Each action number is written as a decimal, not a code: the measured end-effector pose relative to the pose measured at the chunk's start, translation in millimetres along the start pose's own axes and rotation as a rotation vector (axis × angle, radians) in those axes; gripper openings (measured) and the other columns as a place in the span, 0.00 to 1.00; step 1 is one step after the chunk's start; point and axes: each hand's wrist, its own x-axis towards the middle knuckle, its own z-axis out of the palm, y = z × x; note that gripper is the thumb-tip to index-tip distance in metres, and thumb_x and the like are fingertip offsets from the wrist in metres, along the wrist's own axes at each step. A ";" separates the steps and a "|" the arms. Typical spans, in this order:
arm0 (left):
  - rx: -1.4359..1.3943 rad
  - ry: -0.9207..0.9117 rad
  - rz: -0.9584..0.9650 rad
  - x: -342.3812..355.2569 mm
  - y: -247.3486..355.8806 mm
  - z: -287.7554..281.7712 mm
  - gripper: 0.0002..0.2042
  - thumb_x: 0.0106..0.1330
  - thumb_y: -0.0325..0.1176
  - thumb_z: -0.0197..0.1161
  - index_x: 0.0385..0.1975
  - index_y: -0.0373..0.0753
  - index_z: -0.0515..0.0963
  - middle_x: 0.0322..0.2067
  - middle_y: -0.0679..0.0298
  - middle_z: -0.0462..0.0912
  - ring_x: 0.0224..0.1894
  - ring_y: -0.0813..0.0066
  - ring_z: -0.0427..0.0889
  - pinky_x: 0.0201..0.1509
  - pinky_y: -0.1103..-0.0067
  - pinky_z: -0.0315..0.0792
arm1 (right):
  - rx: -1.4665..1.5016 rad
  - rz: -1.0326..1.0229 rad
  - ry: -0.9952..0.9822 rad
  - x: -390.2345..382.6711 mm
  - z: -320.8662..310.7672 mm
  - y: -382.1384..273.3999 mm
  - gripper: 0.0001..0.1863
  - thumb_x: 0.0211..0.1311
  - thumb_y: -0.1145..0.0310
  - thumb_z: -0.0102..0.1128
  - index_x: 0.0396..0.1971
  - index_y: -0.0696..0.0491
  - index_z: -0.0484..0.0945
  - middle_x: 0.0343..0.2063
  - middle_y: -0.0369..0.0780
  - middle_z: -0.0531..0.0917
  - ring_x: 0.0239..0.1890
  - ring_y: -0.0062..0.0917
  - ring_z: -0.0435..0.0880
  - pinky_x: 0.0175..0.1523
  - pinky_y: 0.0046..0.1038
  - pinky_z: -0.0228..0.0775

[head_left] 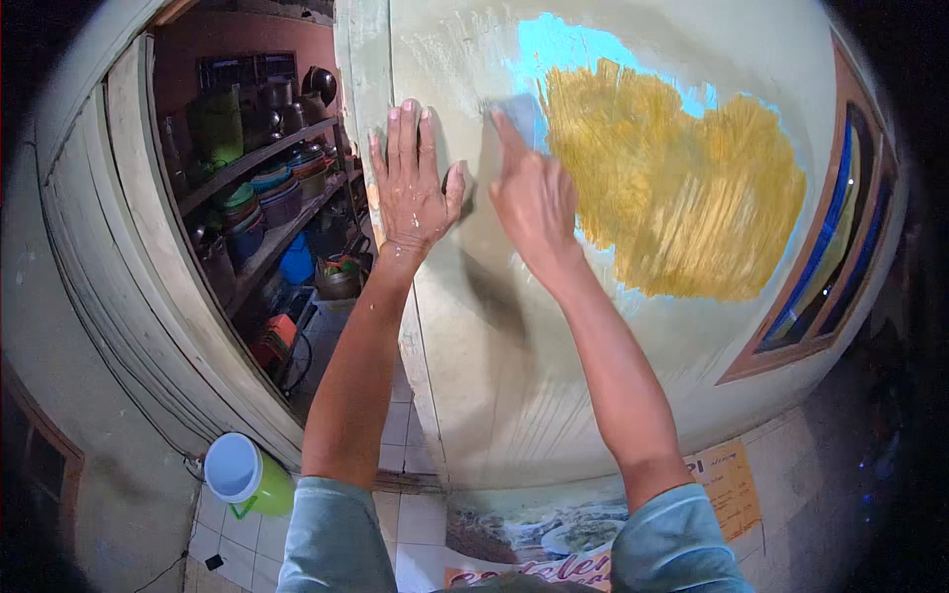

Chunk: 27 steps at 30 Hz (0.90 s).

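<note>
Head view shows our left hand [413, 183] pressed flat against the pale green painted wall [554, 356], its fingers [407, 128] straight and close together beside the doorway edge. Our right hand [534, 203] presses a small pale blue-grey rubbing pad [516, 111] to the wall, fingers pinching it at the edge of a light blue scraped area [559, 44] and a big mustard-yellow patch [682, 188]. Left of the doorway, wooden shelves [262, 193] hold coloured plastic bowls, and a green bucket [247, 476] with a white inside sits on the tiled floor [415, 514].
</note>
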 end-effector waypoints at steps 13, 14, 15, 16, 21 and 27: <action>-1.024 -0.304 -0.863 8.9 100.4 -62.1 0.25 0.82 0.44 0.51 0.73 0.40 0.68 0.61 0.54 0.80 0.63 0.60 0.81 0.66 0.61 0.76 | 0.318 0.162 -0.014 46.3 -21.1 -22.1 0.31 0.66 0.72 0.59 0.71 0.47 0.75 0.34 0.60 0.87 0.40 0.59 0.88 0.45 0.55 0.78; -1.344 -0.436 -1.170 14.7 108.6 -67.7 0.24 0.84 0.46 0.46 0.72 0.39 0.69 0.58 0.56 0.82 0.59 0.65 0.84 0.61 0.65 0.80 | 0.337 0.204 -0.049 35.2 -22.0 -21.6 0.30 0.68 0.71 0.58 0.71 0.46 0.75 0.33 0.60 0.87 0.39 0.60 0.87 0.45 0.55 0.78; -1.336 -0.431 -1.167 14.1 109.0 -66.9 0.24 0.84 0.46 0.46 0.72 0.39 0.69 0.58 0.56 0.82 0.59 0.65 0.84 0.61 0.65 0.80 | 0.355 0.248 -0.085 23.9 -22.3 -20.1 0.29 0.70 0.70 0.56 0.71 0.45 0.75 0.33 0.61 0.87 0.39 0.60 0.87 0.46 0.55 0.77; -1.442 -0.447 -1.195 11.9 109.1 -61.8 0.24 0.85 0.47 0.43 0.70 0.38 0.70 0.58 0.57 0.82 0.58 0.65 0.84 0.59 0.65 0.81 | 0.362 0.248 -0.085 14.9 -20.7 -16.3 0.27 0.72 0.66 0.54 0.71 0.44 0.76 0.32 0.62 0.86 0.38 0.60 0.87 0.46 0.55 0.76; -1.315 -0.466 -1.219 -3.9 101.1 -36.5 0.23 0.83 0.51 0.49 0.52 0.36 0.78 0.39 0.62 0.87 0.35 0.72 0.88 0.44 0.71 0.85 | 0.349 0.268 -0.280 3.1 -27.8 -1.7 0.26 0.77 0.60 0.52 0.73 0.36 0.73 0.36 0.58 0.87 0.41 0.55 0.87 0.49 0.50 0.76; -1.136 -0.426 -1.062 -9.2 102.4 -21.3 0.20 0.83 0.45 0.51 0.47 0.31 0.79 0.21 0.65 0.77 0.20 0.79 0.75 0.24 0.76 0.69 | 0.172 0.023 -0.069 20.5 -52.8 59.6 0.28 0.73 0.58 0.57 0.71 0.47 0.75 0.40 0.57 0.87 0.49 0.52 0.86 0.60 0.46 0.75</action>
